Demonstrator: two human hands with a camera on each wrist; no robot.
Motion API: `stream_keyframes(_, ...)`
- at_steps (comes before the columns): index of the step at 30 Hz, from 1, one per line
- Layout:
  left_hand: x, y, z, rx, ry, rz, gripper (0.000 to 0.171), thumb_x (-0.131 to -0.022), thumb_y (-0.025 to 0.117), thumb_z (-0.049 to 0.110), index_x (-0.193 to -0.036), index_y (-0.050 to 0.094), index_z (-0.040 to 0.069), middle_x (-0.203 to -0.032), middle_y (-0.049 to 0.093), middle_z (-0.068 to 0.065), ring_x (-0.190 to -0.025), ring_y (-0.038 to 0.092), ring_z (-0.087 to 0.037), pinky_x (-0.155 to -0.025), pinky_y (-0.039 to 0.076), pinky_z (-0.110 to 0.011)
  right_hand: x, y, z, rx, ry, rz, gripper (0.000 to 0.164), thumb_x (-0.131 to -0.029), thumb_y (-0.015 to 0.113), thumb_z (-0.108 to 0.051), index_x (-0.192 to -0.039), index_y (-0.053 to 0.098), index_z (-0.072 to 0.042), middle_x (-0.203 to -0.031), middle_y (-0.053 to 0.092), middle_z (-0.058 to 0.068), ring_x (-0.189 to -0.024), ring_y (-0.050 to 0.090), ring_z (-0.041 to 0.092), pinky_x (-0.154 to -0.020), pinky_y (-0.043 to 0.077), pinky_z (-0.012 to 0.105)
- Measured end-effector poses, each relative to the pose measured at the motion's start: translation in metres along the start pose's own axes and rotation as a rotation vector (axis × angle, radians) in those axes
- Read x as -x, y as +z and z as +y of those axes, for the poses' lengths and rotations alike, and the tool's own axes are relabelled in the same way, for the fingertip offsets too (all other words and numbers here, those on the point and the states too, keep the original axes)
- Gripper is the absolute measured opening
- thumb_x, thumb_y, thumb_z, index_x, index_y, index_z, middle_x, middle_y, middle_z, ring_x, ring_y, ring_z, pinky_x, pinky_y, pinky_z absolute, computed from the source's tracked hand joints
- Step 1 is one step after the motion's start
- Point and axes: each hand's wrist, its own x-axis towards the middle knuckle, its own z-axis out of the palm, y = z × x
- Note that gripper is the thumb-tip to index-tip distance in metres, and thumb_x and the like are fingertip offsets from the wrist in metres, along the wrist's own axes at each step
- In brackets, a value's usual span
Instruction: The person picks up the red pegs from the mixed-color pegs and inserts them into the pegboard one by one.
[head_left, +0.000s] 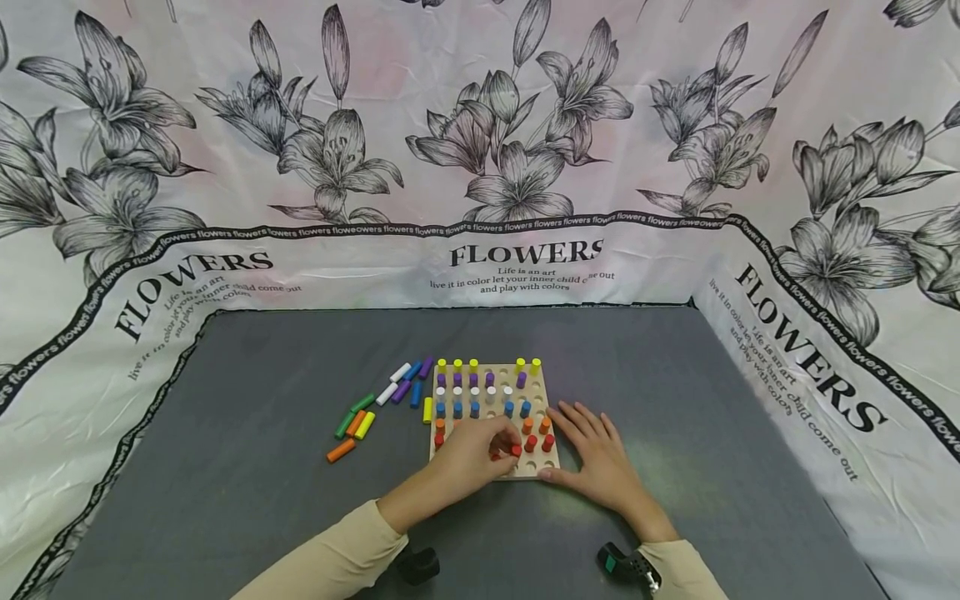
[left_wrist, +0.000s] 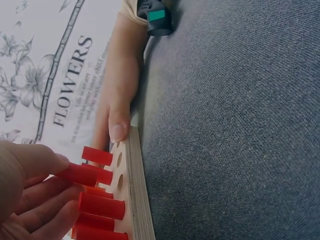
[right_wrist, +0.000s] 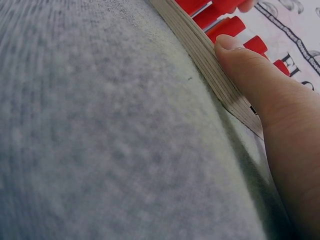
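Note:
My left hand (head_left: 467,457) reaches over the front part of a wooden pegboard (left_wrist: 137,190) and pinches a red peg (left_wrist: 75,173) between thumb and fingers. Other red pegs (left_wrist: 101,205) stand in the board close by. Part of the red and orange rows is hidden under this hand in the head view. My right hand (head_left: 596,454) lies at the board's right edge with fingers spread. Its thumb (right_wrist: 240,57) rests against the board's front corner. Rows of yellow, purple, white, blue, orange and red pegs fill much of the board, with some bare holes among them.
Loose pegs lie on the grey cloth left of the board: green (head_left: 345,424), orange (head_left: 341,451), white (head_left: 386,393), purple, blue and yellow. One yellow peg (head_left: 427,409) lies against the board's left edge. Flower-printed fabric (head_left: 517,267) borders the table at the back and sides.

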Motion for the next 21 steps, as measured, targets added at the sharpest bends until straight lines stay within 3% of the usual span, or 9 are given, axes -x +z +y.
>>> stream_keyframes(21, 0.0015, 0.0076, -0.0039, -0.041, -0.028, -0.020, 0.015, -0.087, 0.077, 0.017, -0.097, 0.066, 0.019, -0.093, 0.075, 0.005, -0.085, 0.070, -0.001, -0.073, 0.054, -0.014, 0.0005, -0.0014, -0.0019, -0.004, 0.005, -0.007, 0.093, -0.076, 0.072, -0.064, -0.154, 0.035, -0.030, -0.160, 0.037, 0.006, -0.149, 0.028, 0.035, -0.116, 0.014, 0.068)
